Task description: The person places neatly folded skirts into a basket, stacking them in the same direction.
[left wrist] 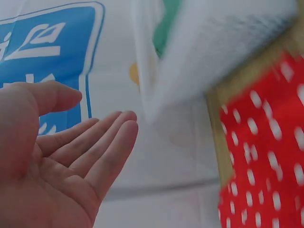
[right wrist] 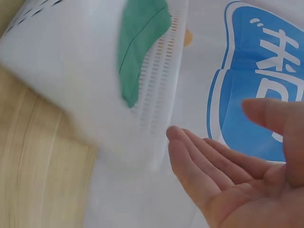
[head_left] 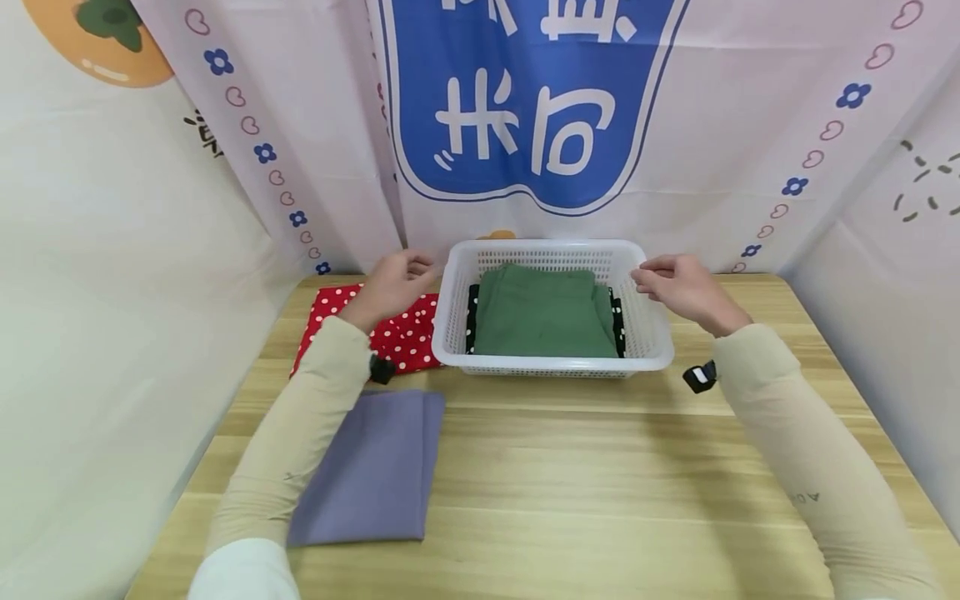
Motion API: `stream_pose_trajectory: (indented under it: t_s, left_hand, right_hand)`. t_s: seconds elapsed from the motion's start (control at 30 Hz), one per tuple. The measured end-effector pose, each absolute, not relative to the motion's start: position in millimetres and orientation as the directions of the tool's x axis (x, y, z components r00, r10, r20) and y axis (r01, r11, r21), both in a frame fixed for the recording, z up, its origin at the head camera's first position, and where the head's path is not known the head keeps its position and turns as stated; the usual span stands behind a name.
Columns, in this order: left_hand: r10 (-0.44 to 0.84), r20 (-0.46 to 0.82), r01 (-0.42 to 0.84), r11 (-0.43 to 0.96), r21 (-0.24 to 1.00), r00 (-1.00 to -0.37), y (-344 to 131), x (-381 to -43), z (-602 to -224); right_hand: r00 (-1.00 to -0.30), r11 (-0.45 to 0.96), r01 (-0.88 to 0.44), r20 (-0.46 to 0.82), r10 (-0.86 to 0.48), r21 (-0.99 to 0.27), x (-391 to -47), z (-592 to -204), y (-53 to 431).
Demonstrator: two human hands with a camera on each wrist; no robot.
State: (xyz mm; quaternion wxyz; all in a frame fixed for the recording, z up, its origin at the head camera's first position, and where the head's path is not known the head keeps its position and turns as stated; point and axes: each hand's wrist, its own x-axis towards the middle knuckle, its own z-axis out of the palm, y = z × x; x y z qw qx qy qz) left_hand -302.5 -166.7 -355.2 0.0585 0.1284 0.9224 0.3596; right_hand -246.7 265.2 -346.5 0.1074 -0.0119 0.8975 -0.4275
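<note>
A white plastic basket (head_left: 555,364) stands at the back of the table with a folded green cloth (head_left: 547,312) inside. Black cloth with white dots (head_left: 618,321) peeks out on both sides under the green one. My left hand (head_left: 397,283) hovers by the basket's left rim, over a red cloth with white dots (head_left: 408,337). By the right rim is my right hand (head_left: 675,287). In the left wrist view the left hand's fingers (left wrist: 107,154) are extended with nothing held. Relaxed, bare fingers (right wrist: 204,166) of the right hand show near the basket wall in the right wrist view.
A folded purple-grey cloth (head_left: 382,475) lies at the left front of the wooden table (head_left: 562,483), partly under the left forearm. Behind the basket hangs a white curtain (head_left: 330,125) with a blue printed panel (head_left: 525,100). White fabric walls flank both sides.
</note>
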Motion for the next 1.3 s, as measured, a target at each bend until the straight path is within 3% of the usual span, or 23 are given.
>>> stream_pose_trajectory:
  t_s: [0.33,0.5,0.9,1.3]
  left_hand:
    - [0.351,-0.125,0.276,0.872,0.404,-0.928,-230.7,-259.4,-349.5]
    - [0.390,-0.183,0.336,0.903,0.267,-0.902,-255.6,-234.7,-353.9]
    - [0.498,-0.301,0.443,0.866,0.235,-0.814,-255.1,-171.6,-404.3]
    - [0.529,-0.220,0.515,0.848,0.124,-0.819,-259.3,-140.7,-442.4]
  right_hand:
    - [-0.982,0.840,-0.157,-0.009,-0.189,-0.520,-228.0,-347.0,273.2]
    - [-0.967,0.839,-0.214,-0.016,-0.256,-0.501,-222.4,-358.6,267.0]
    - [-0.968,0.939,-0.229,-0.046,-0.248,-0.255,-211.0,-390.8,262.6]
    - [-0.968,0.940,-0.221,-0.058,-0.243,-0.259,-208.6,-414.8,258.5]
